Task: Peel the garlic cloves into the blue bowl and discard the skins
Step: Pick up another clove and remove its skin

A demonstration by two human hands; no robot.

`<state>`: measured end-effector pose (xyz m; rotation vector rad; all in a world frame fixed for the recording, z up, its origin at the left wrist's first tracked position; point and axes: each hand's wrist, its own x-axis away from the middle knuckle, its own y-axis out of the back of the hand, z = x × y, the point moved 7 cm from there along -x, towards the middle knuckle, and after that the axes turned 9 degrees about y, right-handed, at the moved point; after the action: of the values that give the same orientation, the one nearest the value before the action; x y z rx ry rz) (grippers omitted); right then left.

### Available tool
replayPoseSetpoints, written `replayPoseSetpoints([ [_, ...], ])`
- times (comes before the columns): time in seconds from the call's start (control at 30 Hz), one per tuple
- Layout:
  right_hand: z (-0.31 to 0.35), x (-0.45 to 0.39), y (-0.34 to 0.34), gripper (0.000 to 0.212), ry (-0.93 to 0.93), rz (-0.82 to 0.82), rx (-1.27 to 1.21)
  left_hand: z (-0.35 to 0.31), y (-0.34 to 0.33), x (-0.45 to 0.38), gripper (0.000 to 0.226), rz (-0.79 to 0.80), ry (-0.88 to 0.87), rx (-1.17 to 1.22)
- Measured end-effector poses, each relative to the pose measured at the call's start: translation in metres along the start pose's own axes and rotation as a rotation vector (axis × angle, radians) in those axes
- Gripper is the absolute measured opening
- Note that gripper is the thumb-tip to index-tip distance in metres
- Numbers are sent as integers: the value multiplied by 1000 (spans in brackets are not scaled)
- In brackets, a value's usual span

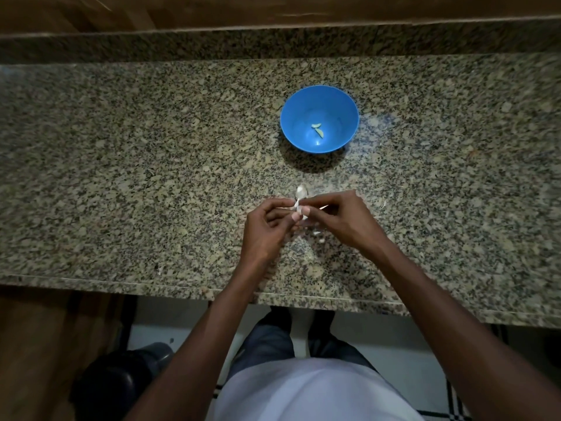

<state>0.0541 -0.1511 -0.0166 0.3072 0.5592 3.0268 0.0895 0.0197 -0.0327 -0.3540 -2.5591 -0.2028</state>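
A blue bowl (pixel 319 123) stands on the granite counter (pixel 151 177), with two peeled pale cloves (pixel 317 129) at its bottom. Nearer to me, my left hand (pixel 267 229) and my right hand (pixel 340 220) meet over the counter. Both pinch one white-skinned garlic clove (pixel 299 208) between their fingertips, and a strip of papery skin sticks up from it. Another unpeeled clove (pixel 302 191) lies on the counter just beyond my fingers. Small white skin scraps (pixel 317 233) lie under my hands.
A raised granite ledge (pixel 273 44) and wooden wall run along the back. The counter's front edge (pixel 182 288) is close to my body. A dark round bin (pixel 121 381) stands on the floor at lower left. A tiny skin flake (pixel 383 203) lies right of my hands.
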Motion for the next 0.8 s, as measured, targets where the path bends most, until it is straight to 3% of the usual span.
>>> replayPoseSetpoints([
  [0.2,-13,15,8,12,-22,12,8,4,-14,4,36,-4,-93,-184],
  [0.37,-8,21,2,11,214,-75,527,12,-8,5,19,-180,-185,-344],
  [0.5,-16,25,-16,13,282,2,812,25,8,-3,20,-248,-172,-441],
  [0.8,-16,19,-25,13,316,99,928,32,10,-8,19,-232,-187,-499],
])
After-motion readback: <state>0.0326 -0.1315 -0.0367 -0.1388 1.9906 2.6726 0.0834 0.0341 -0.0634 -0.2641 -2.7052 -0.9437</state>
